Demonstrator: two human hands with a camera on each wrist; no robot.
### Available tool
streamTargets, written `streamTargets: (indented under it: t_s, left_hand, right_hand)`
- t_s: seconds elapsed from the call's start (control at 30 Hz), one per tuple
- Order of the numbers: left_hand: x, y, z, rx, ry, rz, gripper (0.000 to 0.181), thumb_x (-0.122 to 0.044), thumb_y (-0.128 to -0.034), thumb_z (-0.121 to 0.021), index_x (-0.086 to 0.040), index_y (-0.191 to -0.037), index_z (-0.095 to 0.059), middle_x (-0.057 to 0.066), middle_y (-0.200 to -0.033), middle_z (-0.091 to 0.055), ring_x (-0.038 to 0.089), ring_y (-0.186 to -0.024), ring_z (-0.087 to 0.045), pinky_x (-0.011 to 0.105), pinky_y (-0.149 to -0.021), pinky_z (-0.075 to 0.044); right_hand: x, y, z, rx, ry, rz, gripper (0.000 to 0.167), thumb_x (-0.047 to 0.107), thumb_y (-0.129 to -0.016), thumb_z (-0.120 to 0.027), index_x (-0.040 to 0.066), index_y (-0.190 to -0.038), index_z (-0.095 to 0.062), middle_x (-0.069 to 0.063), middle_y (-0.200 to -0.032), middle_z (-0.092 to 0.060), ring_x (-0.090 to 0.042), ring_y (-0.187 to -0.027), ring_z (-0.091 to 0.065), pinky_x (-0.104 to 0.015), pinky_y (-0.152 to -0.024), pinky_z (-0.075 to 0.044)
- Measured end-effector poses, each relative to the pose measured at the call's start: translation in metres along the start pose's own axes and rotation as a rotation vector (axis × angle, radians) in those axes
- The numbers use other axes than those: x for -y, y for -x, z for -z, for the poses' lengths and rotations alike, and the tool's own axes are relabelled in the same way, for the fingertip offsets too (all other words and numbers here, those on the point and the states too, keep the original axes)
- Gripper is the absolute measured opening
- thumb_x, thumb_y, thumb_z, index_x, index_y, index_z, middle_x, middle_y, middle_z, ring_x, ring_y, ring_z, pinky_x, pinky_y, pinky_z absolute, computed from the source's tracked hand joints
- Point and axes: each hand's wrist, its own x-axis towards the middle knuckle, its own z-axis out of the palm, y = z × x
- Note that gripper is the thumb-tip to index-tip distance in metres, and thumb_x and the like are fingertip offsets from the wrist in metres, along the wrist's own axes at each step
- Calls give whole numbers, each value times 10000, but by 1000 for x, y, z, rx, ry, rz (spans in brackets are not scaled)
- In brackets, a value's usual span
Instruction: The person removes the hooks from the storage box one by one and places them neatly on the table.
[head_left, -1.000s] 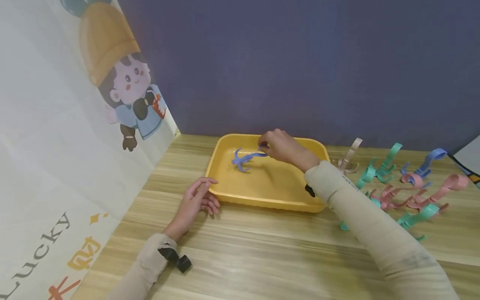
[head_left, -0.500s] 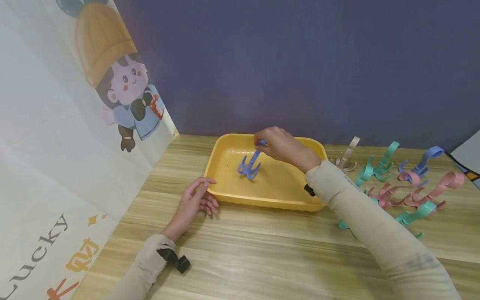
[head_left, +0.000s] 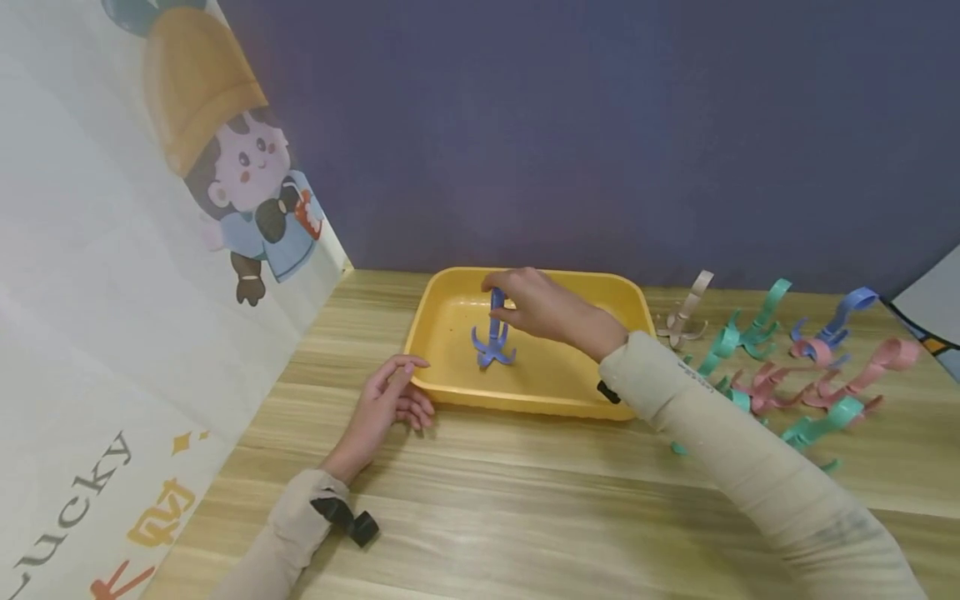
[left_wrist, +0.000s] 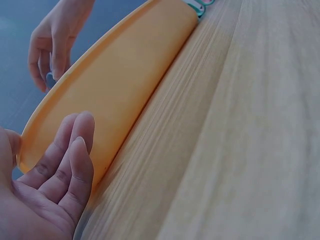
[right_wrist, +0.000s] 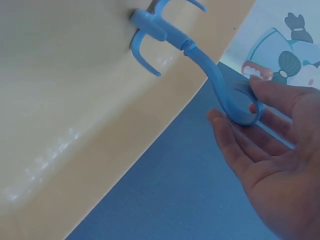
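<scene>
In the head view, a blue multi-prong hook (head_left: 492,340) stands upright inside the yellow tray (head_left: 540,402), prongs down on the tray floor. My right hand (head_left: 551,308) pinches the hook's curved top between thumb and fingers. The right wrist view shows the hook's bent hanger loop (right_wrist: 235,112) held at the fingertips (right_wrist: 217,116). My left hand (head_left: 382,397) holds the tray's near left corner. Seen from the left wrist, a digit lies over the rim, while the other fingers (left_wrist: 82,130) are loosely bent along the tray's outer wall.
Right of the tray lie several more hooks: a beige one (head_left: 684,317), green ones (head_left: 757,325), a blue one (head_left: 843,321) and pink ones (head_left: 862,379). A dark blue panel (head_left: 570,133) rises behind the wooden table (head_left: 480,500). A printed white sheet (head_left: 90,250) hangs at the left.
The blue hook has gone from lying on its side to upright, prongs down. My right hand has shifted left with it. The left hand has stayed at the tray corner.
</scene>
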Motion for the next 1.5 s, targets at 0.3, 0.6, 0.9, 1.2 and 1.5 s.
streamTargets:
  t_s: [0.3,0.6,0.9,1.2,1.5]
  left_hand:
    - [-3,0,0,-2,-11,2,419,-362,-1082,-419,-10,-1284,-523,183,-738,-676,259,-565,-671,331,-482,-553]
    - [-1,0,1,0,-14,1,410,-359,-1085,-411,-16,-1276,-528,193,-743,-672,268,-572,-674,336,-483,-553]
    - [-2,0,2,4,-21,-6,421,-352,-1086,-409,3,-1285,-517,217,-754,-670,276,-576,-675,346,-485,-557]
    - [-1,-1,3,7,-21,-3,430,-351,-1084,-415,18,-1285,-507,236,-762,-667,290,-584,-677,354,-492,-559]
    - [-1,1,3,6,-19,-9,446,-340,-1087,-408,49,-1292,-490,225,-751,-667,273,-579,-676,352,-493,-562]
  right_hand:
    - [7,6,6,-48,-58,13,396,131,-936,-715,28,-1294,-579,-93,-1108,-696,-180,-966,-681,-334,-817,-571]
    - [13,20,25,-149,-31,54,372,119,-918,-735,36,-1251,-591,-87,-1072,-702,-188,-948,-681,-349,-805,-567]
    - [20,41,60,-224,19,53,359,109,-900,-753,50,-1219,-597,-79,-1093,-695,-191,-974,-687,-341,-822,-577]
    - [24,63,89,-298,61,56,360,113,-901,-753,46,-1216,-594,-83,-1078,-701,-211,-948,-706,-359,-802,-588]
    - [29,87,104,-356,112,86,331,108,-904,-749,45,-1192,-599,-59,-1021,-702,-217,-939,-701,-387,-796,-585]
